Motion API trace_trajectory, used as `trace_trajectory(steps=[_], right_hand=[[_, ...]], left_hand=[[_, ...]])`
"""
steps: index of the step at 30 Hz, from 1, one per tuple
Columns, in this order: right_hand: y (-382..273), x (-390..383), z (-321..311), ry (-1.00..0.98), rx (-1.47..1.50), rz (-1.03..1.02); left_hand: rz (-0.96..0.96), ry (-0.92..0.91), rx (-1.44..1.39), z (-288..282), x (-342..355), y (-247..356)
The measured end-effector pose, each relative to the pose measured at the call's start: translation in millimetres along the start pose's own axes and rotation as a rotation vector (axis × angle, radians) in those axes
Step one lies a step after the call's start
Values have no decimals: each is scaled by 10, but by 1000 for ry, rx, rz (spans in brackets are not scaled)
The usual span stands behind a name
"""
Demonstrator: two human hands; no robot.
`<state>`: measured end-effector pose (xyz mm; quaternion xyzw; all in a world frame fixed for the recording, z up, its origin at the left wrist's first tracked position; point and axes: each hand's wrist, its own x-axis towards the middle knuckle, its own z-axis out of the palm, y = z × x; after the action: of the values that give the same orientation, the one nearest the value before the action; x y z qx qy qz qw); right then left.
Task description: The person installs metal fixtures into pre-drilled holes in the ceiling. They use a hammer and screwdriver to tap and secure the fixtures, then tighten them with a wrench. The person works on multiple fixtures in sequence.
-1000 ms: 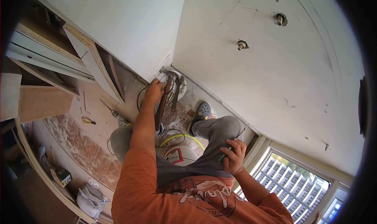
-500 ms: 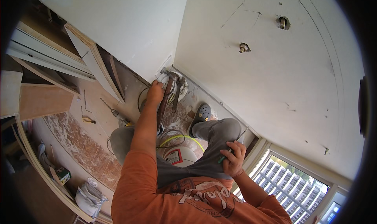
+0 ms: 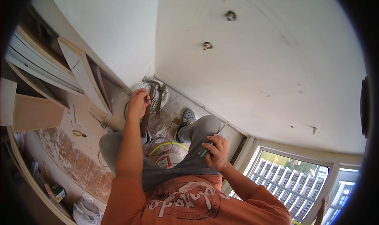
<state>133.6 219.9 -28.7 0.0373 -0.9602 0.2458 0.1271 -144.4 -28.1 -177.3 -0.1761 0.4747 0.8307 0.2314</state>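
My left hand is closed over an assortment of tools by the wall corner; what its fingers grip, if anything, is too small to make out. Beside it lie a hammer-like tool with a long dark handle and a metal wrench, on a round white container. My right hand rests at my right thigh, gripping a screwdriver with a green handle, its shaft pointing up toward the wall. A white bucket with a red label is between my legs, near a yellow hose.
A drill with a long bit and yellow-handled pliers lie on the left floor, near open wooden cabinet frames. Two pipe fittings stick out of the white wall. A window is at lower right.
The view has shifted, so the wall fittings sit further left and the window shows more. My left hand has pulled back slightly from the corner; my right hand still holds the screwdriver.
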Motion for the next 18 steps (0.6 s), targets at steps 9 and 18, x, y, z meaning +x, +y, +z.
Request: trace_trajectory(steps=[9,18], right_hand=[[-50,-209,-148,5,-123,26],[-12,18,-216,141,119,-25]], left_hand=[[501,-553,331,1423,-3197,1829],[928,-793,420,1698,-4035,2065]])
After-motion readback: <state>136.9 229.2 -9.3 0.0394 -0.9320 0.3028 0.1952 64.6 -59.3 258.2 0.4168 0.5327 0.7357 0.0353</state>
